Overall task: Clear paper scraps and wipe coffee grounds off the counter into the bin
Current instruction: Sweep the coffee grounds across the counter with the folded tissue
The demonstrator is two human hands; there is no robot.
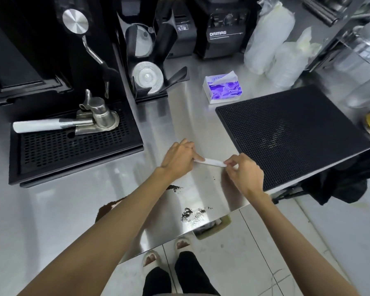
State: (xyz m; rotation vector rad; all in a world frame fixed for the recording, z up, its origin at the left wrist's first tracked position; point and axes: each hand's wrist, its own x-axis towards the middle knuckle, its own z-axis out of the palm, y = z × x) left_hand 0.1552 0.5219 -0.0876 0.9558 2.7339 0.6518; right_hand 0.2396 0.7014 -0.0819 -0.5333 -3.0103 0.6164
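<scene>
Pinching one white paper strip by its two ends over the counter: left hand grasps one end, right hand the other. Three coffee grounds patches near the counter edge. One bin below.

Head-worn wide-angle view, looking steeply down, close over counter, floor beyond its edge
</scene>
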